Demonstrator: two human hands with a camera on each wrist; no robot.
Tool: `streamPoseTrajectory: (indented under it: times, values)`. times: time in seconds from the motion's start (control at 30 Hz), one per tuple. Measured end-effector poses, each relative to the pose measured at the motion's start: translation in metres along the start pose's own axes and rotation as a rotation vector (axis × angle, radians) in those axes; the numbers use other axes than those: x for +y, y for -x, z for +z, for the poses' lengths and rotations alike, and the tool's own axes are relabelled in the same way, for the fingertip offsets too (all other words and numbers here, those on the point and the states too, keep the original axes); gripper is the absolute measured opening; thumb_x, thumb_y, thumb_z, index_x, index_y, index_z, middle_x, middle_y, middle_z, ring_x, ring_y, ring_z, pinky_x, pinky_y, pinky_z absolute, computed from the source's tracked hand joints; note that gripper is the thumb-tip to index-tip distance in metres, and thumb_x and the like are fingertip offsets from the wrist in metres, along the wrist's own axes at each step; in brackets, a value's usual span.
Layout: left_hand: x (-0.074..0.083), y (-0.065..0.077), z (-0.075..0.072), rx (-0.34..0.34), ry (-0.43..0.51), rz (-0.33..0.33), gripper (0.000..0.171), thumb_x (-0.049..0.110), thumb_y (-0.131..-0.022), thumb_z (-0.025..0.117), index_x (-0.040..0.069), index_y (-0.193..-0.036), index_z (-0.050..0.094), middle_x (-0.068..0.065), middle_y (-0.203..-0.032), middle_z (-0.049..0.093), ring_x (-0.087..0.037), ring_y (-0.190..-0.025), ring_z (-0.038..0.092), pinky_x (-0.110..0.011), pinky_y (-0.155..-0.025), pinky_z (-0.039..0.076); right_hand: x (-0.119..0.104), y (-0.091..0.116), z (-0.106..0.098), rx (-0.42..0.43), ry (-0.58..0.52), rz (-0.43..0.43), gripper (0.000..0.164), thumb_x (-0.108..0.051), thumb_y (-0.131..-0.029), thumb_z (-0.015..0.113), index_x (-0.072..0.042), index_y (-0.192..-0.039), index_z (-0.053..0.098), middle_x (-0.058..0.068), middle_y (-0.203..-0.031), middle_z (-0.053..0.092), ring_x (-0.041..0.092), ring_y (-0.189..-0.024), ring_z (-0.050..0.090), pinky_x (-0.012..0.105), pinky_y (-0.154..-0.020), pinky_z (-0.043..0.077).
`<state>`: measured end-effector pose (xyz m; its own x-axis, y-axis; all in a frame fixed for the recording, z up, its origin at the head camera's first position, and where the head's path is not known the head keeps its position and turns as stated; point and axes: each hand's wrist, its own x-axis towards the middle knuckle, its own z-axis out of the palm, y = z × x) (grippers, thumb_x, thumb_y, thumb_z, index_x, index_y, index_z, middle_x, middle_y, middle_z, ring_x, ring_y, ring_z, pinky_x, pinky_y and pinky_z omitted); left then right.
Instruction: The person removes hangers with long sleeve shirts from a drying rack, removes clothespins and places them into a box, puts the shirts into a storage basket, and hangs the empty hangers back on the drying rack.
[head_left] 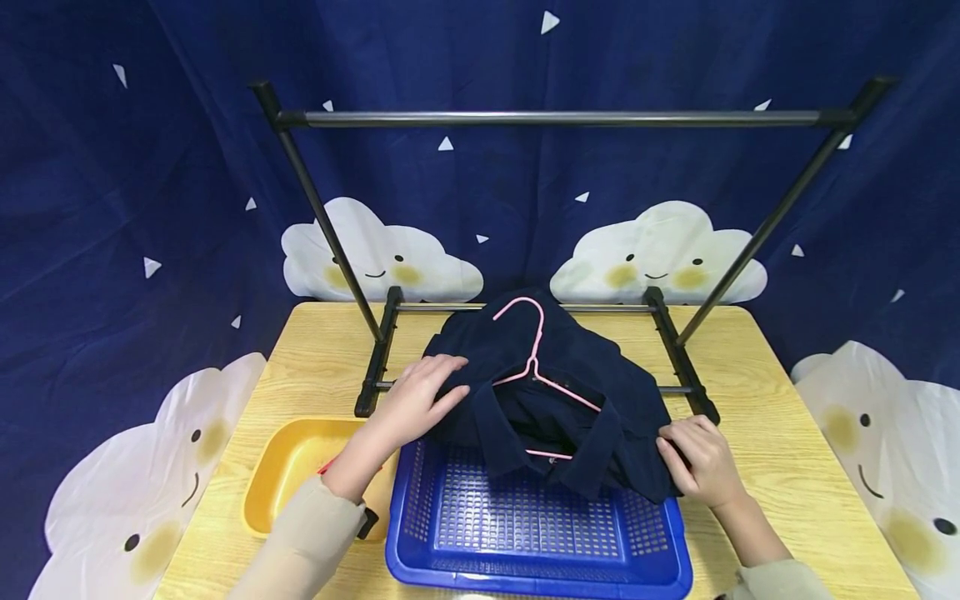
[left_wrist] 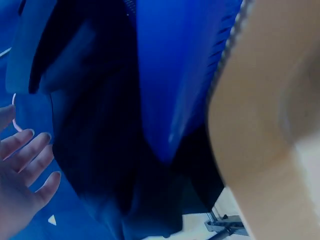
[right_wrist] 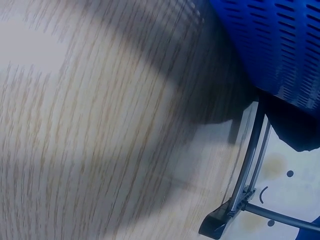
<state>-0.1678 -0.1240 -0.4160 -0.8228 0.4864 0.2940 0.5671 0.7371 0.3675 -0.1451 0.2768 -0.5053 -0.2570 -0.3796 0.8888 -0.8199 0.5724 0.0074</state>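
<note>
A dark navy collared shirt [head_left: 555, 350] lies over the far part of a blue plastic basket [head_left: 536, 575]. A pink hanger [head_left: 536, 350] sits inside its collar opening, with the hook pointing up and out. My left hand [head_left: 420, 400] is at the shirt's left shoulder, fingers extended and thumb apart. In the left wrist view that left hand [left_wrist: 22, 175] is spread and holds nothing. At the shirt's right edge, my right hand [head_left: 701, 458] pinches the cloth between thumb and curled fingers. The right wrist view does not show the right hand.
A black clothes rack with a grey top bar [head_left: 562, 119] stands behind the basket on the wooden table [head_left: 780, 433]. Its right foot [head_left: 682, 367] is just beyond my right hand. Left of the basket is a yellow tray [head_left: 281, 467], partly covered by my left arm.
</note>
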Motion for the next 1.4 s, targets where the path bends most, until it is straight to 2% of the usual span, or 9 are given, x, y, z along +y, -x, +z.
streamPoseTrajectory:
  times: [0.13,0.23,0.47,0.63,0.8,1.13,1.4]
  values:
    - [0.001,-0.011,0.003,-0.109,0.016,0.021,0.045,0.037,-0.092,0.05,0.009,-0.126,0.052,-0.006,-0.125,0.054,-0.022,-0.117,0.048,-0.043,-0.1,0.033,-0.001,-0.001,0.0,0.001,-0.001,-0.001,0.04,-0.024,-0.093,0.043,-0.001,-0.064,0.058,0.005,-0.059,0.056,0.019,-0.049,0.052,0.033,-0.059,0.036]
    - [0.001,-0.017,0.006,-0.173,0.028,0.043,0.044,0.037,-0.092,0.051,0.008,-0.125,0.053,-0.006,-0.12,0.057,-0.022,-0.113,0.05,-0.041,-0.097,0.035,-0.001,-0.002,0.0,0.004,-0.005,-0.003,0.039,-0.023,-0.093,0.043,-0.001,-0.064,0.058,0.006,-0.059,0.056,0.019,-0.049,0.051,0.033,-0.059,0.035]
    - [0.002,-0.028,0.014,-0.248,0.018,0.124,0.035,0.033,-0.092,0.051,0.008,-0.115,0.059,-0.004,-0.11,0.062,-0.019,-0.104,0.056,-0.038,-0.093,0.039,0.001,0.0,0.0,0.001,-0.018,-0.002,0.04,-0.023,-0.093,0.044,0.0,-0.064,0.058,0.006,-0.059,0.056,0.019,-0.05,0.051,0.033,-0.06,0.036]
    - [0.006,-0.034,0.024,-0.236,0.022,0.137,0.029,0.03,-0.092,0.051,0.006,-0.107,0.058,-0.004,-0.098,0.061,-0.017,-0.09,0.057,-0.033,-0.084,0.044,0.002,0.002,0.001,0.002,-0.031,-0.002,0.038,-0.023,-0.093,0.044,0.0,-0.065,0.059,0.006,-0.06,0.057,0.019,-0.05,0.052,0.033,-0.06,0.036]
    - [0.012,-0.038,0.03,-0.233,0.047,0.12,0.022,0.027,-0.093,0.051,0.006,-0.098,0.055,0.0,-0.081,0.051,-0.014,-0.074,0.05,-0.028,-0.072,0.042,0.002,0.002,0.003,0.004,-0.037,-0.004,0.038,-0.022,-0.092,0.044,-0.001,-0.065,0.059,0.006,-0.06,0.057,0.019,-0.05,0.052,0.033,-0.06,0.036]
    - [0.02,-0.043,0.032,-0.21,0.09,0.122,0.019,0.027,-0.094,0.048,0.009,-0.087,0.048,0.002,-0.073,0.041,-0.013,-0.068,0.044,-0.026,-0.066,0.036,-0.001,-0.003,0.003,0.031,-0.042,-0.014,0.039,-0.021,-0.093,0.044,0.0,-0.063,0.058,0.006,-0.058,0.055,0.019,-0.048,0.05,0.033,-0.058,0.036]
    - [0.018,-0.041,0.036,-0.137,0.225,0.138,0.016,0.02,-0.093,0.051,0.009,-0.083,0.046,0.002,-0.071,0.037,-0.013,-0.067,0.042,-0.024,-0.065,0.033,0.001,-0.002,0.001,-0.007,-0.034,-0.031,0.038,-0.021,-0.093,0.044,-0.001,-0.065,0.058,0.005,-0.059,0.056,0.018,-0.05,0.051,0.033,-0.059,0.036]
